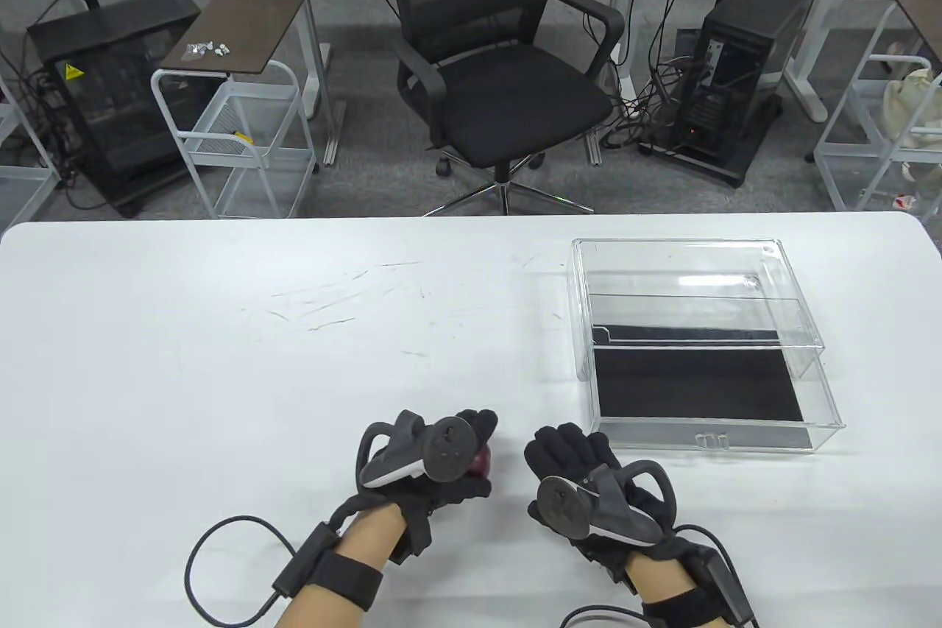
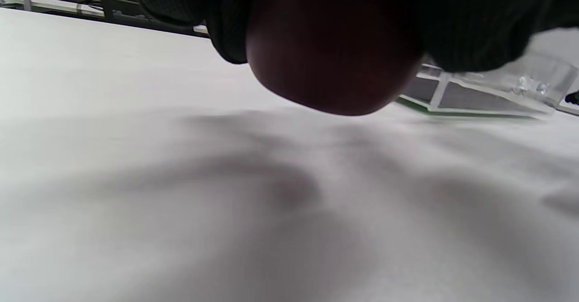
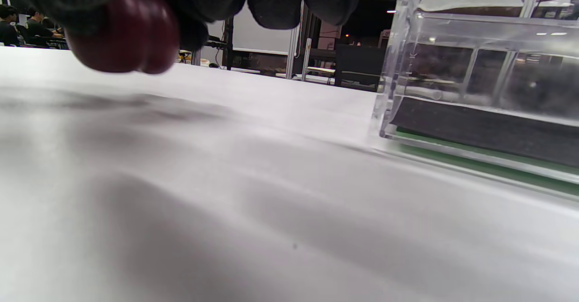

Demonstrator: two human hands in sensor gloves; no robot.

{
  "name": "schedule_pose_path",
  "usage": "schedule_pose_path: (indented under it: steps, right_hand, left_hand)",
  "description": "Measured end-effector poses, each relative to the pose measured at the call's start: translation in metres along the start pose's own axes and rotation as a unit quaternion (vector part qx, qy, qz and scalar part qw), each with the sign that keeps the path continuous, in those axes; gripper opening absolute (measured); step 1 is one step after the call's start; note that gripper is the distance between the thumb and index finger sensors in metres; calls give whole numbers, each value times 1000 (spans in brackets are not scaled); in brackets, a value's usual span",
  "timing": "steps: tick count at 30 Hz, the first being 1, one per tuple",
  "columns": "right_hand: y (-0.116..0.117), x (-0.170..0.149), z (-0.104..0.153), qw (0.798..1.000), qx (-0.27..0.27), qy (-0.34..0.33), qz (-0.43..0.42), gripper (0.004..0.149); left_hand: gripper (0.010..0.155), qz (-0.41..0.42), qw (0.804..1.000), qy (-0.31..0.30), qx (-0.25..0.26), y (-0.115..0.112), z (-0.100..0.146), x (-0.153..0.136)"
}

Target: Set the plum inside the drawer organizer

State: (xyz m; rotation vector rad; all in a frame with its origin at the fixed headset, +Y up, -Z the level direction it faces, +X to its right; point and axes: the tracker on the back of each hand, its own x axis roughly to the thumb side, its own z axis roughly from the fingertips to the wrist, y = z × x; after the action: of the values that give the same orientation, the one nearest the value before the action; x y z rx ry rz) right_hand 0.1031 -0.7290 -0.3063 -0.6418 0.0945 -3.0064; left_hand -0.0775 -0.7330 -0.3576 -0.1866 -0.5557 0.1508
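Near surface's front edge, centre: your left hand (image 1: 434, 462) grips dark red round plum (image 1: 481, 464), lifted off surface. Clear acrylic drawer organizer (image 1: 703, 352), drawer pulled out, lies right and farther back; right hand (image 1: 581, 477) nearer it, holding nothing, fingers loosely curled.

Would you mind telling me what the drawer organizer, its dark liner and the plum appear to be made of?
The drawer organizer looks like clear rigid plastic, probably acrylic: see-through walls with bright edge glints. Its liner seems a matte black mat, perhaps felt or foam, showing no reflections. The plum, held in the left hand, has smooth, glossy dark-red skin; real or imitation fruit cannot be told.
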Motion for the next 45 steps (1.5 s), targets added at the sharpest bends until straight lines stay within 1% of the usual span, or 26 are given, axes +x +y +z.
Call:
schedule_pose_path:
  steps: [3,7,17,21,24,26,28,30,33,36,38,42,45]
  right_hand:
    - [-1,-1,0,1000,-1,2,-1,74]
    - [1,-1,-1,1000,1,1,-6,73]
    - [1,1,0,1000,4,-1,-5,73]
    - [2,1,0,1000,7,-3,-5,73]
    - [2,2,0,1000,10,-5,-8,73]
    - [2,2,0,1000,12,-6,-10,73]
    - [2,2,1,1000,13,-7,-10,73]
    - [3,3,0,1000,15,-7,-10,73]
    - [5,4,-1,1000,21,-7,-8,73]
    - [8,5,-1,1000,28,-7,-6,73]
    - [10,7,-2,1000,30,-8,-3,73]
    - [6,8,-5,1000,18,-3,-6,74]
    - [-5,11,-20,1000,21,5,-14,78]
  left_hand:
    - [87,4,1000,-2,-12,-10,-6,5]
    - [87,-11,1000,0,-26,-16,-7,9]
    - [91,-25,1000,4,-17,-14,-4,11]
    - [93,-28,1000,-7,-9,-7,2,14]
    - [94,-22,999,-18,21,9,17,11]
    - [89,-22,999,-10,45,21,35,3]
    - [82,-21,997,14,66,30,54,-9]
    - [80,-14,996,34,83,35,70,-26]
    - [80,14,995,55,84,35,85,-55]
    - [79,5,995,68,75,26,89,-78]
    - [79,4,995,72,64,18,88,-87]
    - [78,17,996,66,51,7,86,-93]
    - [78,25,997,62,50,7,87,-94]
